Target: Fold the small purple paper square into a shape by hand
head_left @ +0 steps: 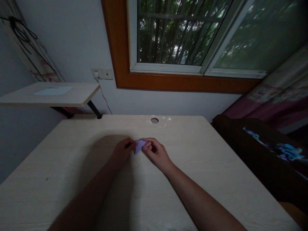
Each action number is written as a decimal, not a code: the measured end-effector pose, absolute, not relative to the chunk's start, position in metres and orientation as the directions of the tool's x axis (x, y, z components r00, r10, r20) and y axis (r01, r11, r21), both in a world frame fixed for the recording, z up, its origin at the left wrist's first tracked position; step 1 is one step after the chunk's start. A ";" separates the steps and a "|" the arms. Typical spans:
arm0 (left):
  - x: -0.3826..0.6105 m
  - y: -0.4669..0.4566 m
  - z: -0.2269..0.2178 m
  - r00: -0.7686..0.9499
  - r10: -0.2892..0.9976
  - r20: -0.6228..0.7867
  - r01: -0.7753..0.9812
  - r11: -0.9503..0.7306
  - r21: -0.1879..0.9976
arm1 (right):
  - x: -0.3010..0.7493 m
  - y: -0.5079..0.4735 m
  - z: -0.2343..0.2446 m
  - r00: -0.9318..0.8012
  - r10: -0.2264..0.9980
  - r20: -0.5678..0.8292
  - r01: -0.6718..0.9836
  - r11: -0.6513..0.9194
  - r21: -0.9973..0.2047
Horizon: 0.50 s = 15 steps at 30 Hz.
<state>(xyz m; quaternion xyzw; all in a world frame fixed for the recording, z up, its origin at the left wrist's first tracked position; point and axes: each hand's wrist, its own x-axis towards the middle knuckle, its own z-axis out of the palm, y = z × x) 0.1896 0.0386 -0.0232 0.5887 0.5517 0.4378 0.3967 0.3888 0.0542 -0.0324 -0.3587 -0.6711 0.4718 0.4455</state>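
Black cord (22, 33) was looped in the upper left of the frame, in front of a patterned curtain (47, 73). Below it, at the left edge, a raised shelf (83, 94) was held above a pale wood-grained desk (154, 192) by dark legs (95, 109), and a light sheet (53, 90) was laid flat on it. Just right of the shelf, a plug was fitted in a wall socket (95, 71), and a thin cable (103, 93) was led down from it toward the desk. Near the centre of the frame, a small purple paper (139, 146) was held between two hands; its left end was pinched by the thumb and fingers of the left hand (121, 152), its right end by those of the right hand (157, 154). The hands were set near each other, apart. Whether the desk was touched by the paper could not be told. Above them, a round hole (154, 120) was cut near the far edge, and at the top a window (178, 35) was framed in brown wood (183, 82). At the right, a pink-and-pale curtain (276, 96) was hung beside a dark brown surface (240, 144), on which a blurred blue thing (290, 151) was seen.
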 end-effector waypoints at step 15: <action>0.190 0.037 -0.017 -0.044 0.997 0.062 0.306 -0.045 0.951 | 0.391 0.054 -0.029 -0.349 0.901 0.257 0.196 0.339 -0.920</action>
